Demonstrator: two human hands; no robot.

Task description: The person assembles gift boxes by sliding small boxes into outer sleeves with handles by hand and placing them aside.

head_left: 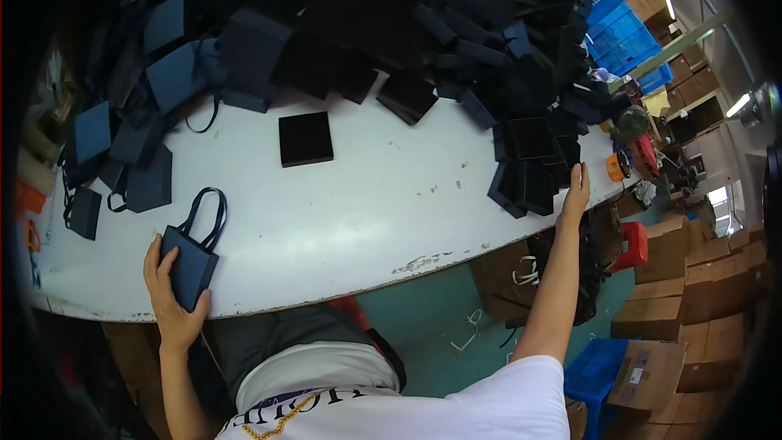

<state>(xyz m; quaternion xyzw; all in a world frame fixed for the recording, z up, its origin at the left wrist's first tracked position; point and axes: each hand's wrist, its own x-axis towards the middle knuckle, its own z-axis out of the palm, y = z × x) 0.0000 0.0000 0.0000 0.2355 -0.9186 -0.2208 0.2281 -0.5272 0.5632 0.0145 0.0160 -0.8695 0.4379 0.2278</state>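
My left hand [173,297] is closed around a small dark blue gift bag [191,267] near the table's front left edge. Two ribbon handles on the bag loop upward, away from me. My right arm reaches out to the far right, where my right hand [576,191] lies against the side of a cluster of dark boxes [535,183]. Its fingers are stretched out along them, and the palm side is partly hidden. Between the hands, farther back, a flat black square box part [306,139] lies alone on the white table [326,228].
Dark boxes [350,24] are heaped along the back. More dark bags [151,179] with ribbon handles lie at the left. An orange round container [617,166] stands at the right end. Blue crates [623,37], cardboard boxes [717,318] and a blue stool [595,375] are beyond.
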